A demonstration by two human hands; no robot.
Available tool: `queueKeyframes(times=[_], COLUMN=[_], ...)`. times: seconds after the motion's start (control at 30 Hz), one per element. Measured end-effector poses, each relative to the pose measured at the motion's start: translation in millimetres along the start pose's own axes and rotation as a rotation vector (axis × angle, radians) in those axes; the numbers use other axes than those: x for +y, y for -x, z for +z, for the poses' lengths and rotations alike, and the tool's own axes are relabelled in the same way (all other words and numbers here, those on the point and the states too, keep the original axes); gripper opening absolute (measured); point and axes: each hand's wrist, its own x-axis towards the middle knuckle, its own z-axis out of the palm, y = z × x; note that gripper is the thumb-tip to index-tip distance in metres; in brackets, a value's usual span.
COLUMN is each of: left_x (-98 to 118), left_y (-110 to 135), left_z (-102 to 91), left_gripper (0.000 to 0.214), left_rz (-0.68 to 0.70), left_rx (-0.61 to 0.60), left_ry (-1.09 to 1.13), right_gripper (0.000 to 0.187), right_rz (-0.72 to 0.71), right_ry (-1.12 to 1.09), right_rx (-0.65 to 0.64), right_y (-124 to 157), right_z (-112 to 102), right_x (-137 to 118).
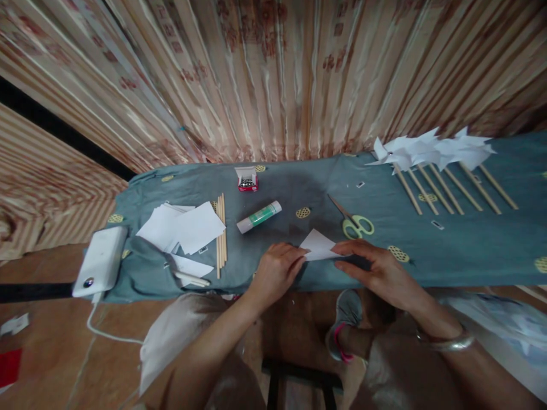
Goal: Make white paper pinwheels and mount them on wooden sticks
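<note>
A white sheet of paper point(317, 246), folded into a triangle, is held between my two hands at the table's front edge. My left hand point(280, 269) pinches its left corner. At the right corner, my right hand point(376, 267) grips the paper between thumb and fingers. Just beyond the right hand lie scissors point(358, 226) with light green handles, blades pointing away to the left. A glue stick point(259, 217) with a green label rests on its side past my left hand. Several wooden sticks point(221, 236) lie side by side further left.
White paper sheets point(200, 228) are piled at the left, near a white power bank point(100, 262) with a cable. A whitish pen point(192, 279) lies at the front. Behind stands an open small red box point(248, 181). Several paper pinwheels point(431, 152) on sticks lie at the far right.
</note>
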Motion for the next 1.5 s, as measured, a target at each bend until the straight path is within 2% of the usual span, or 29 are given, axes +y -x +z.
queueKeyframes(times=[0.2,0.57,0.67,0.77,0.83,0.93,1.13,1.5], left_x=[-2.1,-6.6,-4.4,4.3,12.2,21.5,23.6,23.9], left_y=[-2.8,-5.9,-7.4,-6.4,-2.5,7.0,18.0,17.2], left_z=[1.6,3.5,-0.3,-2.4,0.9,11.9,26.3,26.1], left_gripper=[0.020,0.023,0.027,0.034,0.036,0.043,0.061,0.064], left_rz=[-0.099,-0.154,-0.105,0.051,0.166,0.240,0.204,0.176], left_rx=[-0.004,0.004,0.019,0.012,-0.034,-0.144,-0.259,-0.293], left_ry=[0.088,0.060,-0.003,-0.165,-0.225,-0.262,-0.310,-0.310], right_gripper=[0.022,0.013,0.012,0.011,0.011,0.011,0.013,0.013], right_rz=[0.066,-0.019,-0.037,-0.045,-0.049,-0.049,-0.063,-0.082], right_ry=[-0.045,0.076,0.120,0.172,0.202,0.237,0.252,0.288], right_rx=[0.062,0.192,0.209,0.228,0.234,0.252,0.251,0.247], right_y=[-10.3,-17.7,-17.0,-17.0,-17.5,-18.3,-19.0,-20.6], right_z=[9.2,18.9,19.5,20.7,21.7,22.9,22.4,22.5], right_x=[5.3,11.1,9.9,9.5,9.5,9.5,9.6,8.5])
